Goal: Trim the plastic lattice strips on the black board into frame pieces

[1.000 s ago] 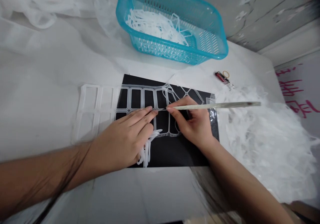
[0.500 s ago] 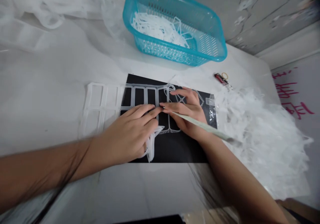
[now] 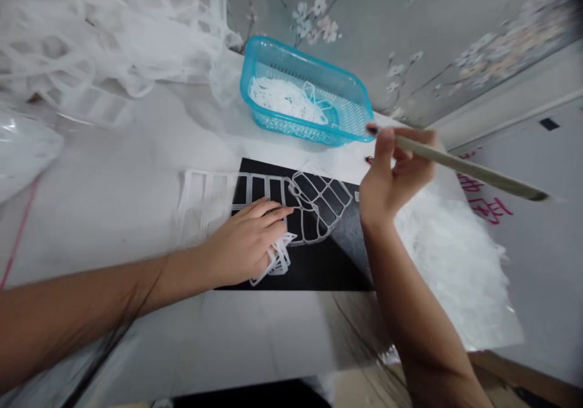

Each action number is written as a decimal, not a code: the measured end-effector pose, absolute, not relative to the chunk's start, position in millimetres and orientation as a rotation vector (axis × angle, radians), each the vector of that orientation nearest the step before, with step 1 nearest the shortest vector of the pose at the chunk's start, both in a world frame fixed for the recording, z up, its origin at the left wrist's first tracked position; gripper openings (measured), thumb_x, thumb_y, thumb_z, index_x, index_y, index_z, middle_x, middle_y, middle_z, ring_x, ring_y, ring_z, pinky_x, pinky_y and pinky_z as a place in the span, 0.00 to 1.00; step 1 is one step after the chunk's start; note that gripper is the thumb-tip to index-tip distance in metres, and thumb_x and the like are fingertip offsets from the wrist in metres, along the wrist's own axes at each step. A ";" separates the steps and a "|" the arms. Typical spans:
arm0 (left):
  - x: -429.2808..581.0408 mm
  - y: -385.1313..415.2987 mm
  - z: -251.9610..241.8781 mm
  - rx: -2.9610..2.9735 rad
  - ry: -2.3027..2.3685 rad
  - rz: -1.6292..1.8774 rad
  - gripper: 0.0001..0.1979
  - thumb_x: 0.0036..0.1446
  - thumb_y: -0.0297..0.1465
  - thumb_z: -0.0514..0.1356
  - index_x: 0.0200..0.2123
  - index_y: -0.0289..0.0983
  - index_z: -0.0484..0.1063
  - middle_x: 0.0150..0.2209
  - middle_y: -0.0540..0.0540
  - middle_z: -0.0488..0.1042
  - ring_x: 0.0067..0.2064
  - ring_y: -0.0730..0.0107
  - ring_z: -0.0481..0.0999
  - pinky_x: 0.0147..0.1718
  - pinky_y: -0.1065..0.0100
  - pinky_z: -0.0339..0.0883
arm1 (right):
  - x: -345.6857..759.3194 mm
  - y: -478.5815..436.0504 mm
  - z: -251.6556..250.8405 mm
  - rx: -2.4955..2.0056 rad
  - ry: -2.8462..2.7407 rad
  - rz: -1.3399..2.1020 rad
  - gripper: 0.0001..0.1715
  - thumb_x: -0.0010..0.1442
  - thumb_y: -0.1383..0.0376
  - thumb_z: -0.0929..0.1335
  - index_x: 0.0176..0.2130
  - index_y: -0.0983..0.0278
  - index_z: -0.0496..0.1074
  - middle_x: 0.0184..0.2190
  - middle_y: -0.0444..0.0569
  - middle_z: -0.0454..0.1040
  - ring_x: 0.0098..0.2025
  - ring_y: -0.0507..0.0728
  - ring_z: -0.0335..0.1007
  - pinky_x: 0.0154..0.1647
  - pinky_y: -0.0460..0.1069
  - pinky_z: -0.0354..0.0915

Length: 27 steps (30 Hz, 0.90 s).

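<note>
My left hand (image 3: 250,238) lies on a translucent white lattice piece (image 3: 324,192) with window-like openings. Its front fingers stretch over the lattice, while the lower ones curl round a bundle of small white plastic frames (image 3: 279,257) poking out below the palm. Part of the lattice rests on a black sheet (image 3: 319,271), and the rest reaches left onto the white table. Raised to the right of the sheet, my right hand (image 3: 401,159) pinches a long, slim, greenish-grey stick-like tool (image 3: 478,170). A dark tip shows near the fingers; its exact kind is unclear.
A blue plastic basket (image 3: 300,122) with white strips inside stands behind the sheet. White translucent pieces (image 3: 441,274) heap up at the right. More white lattice material (image 3: 104,37) is piled at the back left. A flowered wall (image 3: 382,37) borders the table (image 3: 136,214).
My right hand has lifted off the lattice and swung up to the right with the stick-like tool. My left hand stays on the lattice. The view has shifted, showing more wall.
</note>
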<state>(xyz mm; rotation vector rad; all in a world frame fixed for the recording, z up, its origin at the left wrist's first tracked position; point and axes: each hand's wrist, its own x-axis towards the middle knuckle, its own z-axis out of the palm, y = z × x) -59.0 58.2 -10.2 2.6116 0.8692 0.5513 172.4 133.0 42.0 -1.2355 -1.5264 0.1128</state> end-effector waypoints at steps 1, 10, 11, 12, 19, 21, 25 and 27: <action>-60.3 58.2 -9.6 2.587 0.869 0.601 0.11 0.53 0.20 0.53 0.37 0.35 0.70 0.59 0.41 0.69 0.59 0.55 0.67 0.60 0.51 0.63 | 167.3 119.7 42.5 -1.242 -1.418 0.190 0.09 0.67 0.58 0.64 0.42 0.62 0.68 0.38 0.50 0.75 0.46 0.60 0.77 0.48 0.58 0.70; -63.8 59.3 -5.5 2.323 0.860 1.051 0.13 0.58 0.24 0.55 0.48 0.37 0.66 0.56 0.39 0.70 0.57 0.60 0.70 0.54 0.57 0.67 | 134.2 35.3 32.5 -1.273 -1.221 1.385 0.07 0.59 0.59 0.72 0.35 0.58 0.73 0.26 0.40 0.76 0.31 0.54 0.78 0.40 0.53 0.75; -63.1 60.4 -5.5 2.301 0.864 1.043 0.14 0.59 0.24 0.55 0.48 0.37 0.65 0.55 0.40 0.71 0.56 0.61 0.71 0.54 0.57 0.67 | 133.7 36.3 34.5 -1.253 -1.205 1.425 0.07 0.59 0.59 0.72 0.35 0.58 0.73 0.26 0.40 0.75 0.31 0.54 0.78 0.41 0.53 0.75; -62.4 61.2 -5.3 2.298 0.851 1.028 0.12 0.59 0.25 0.55 0.47 0.37 0.66 0.52 0.41 0.73 0.55 0.61 0.72 0.54 0.57 0.67 | 133.7 38.7 36.8 -1.243 -1.200 1.444 0.07 0.59 0.59 0.72 0.35 0.58 0.73 0.26 0.40 0.75 0.31 0.54 0.78 0.41 0.53 0.75; -64.2 44.6 1.3 2.697 0.435 0.992 0.08 0.59 0.22 0.52 0.37 0.35 0.69 0.37 0.45 0.78 0.42 0.62 0.78 0.43 0.63 0.72 | 133.3 72.3 27.4 -1.382 -1.455 0.926 0.08 0.58 0.57 0.73 0.34 0.60 0.77 0.34 0.46 0.81 0.37 0.55 0.76 0.43 0.52 0.71; -64.4 37.3 1.9 2.846 0.500 0.991 0.05 0.58 0.23 0.54 0.34 0.35 0.69 0.33 0.44 0.77 0.41 0.59 0.79 0.43 0.61 0.73 | 132.6 80.1 13.7 -1.366 -1.537 0.920 0.08 0.58 0.58 0.73 0.34 0.60 0.77 0.33 0.46 0.80 0.36 0.55 0.75 0.41 0.52 0.70; -62.1 33.5 -2.2 2.984 0.795 0.934 0.04 0.56 0.24 0.54 0.32 0.33 0.69 0.29 0.42 0.75 0.44 0.52 0.79 0.47 0.59 0.74 | 133.0 84.4 -1.9 -1.396 -1.662 0.943 0.06 0.59 0.59 0.72 0.34 0.60 0.78 0.30 0.44 0.79 0.33 0.54 0.74 0.37 0.51 0.70; -60.6 35.7 -4.9 3.009 0.850 0.882 0.06 0.55 0.23 0.53 0.32 0.33 0.69 0.30 0.41 0.75 0.46 0.51 0.79 0.49 0.59 0.73 | 133.1 82.9 -1.3 -1.414 -1.709 0.903 0.05 0.58 0.61 0.72 0.33 0.60 0.78 0.31 0.44 0.80 0.34 0.55 0.75 0.39 0.52 0.70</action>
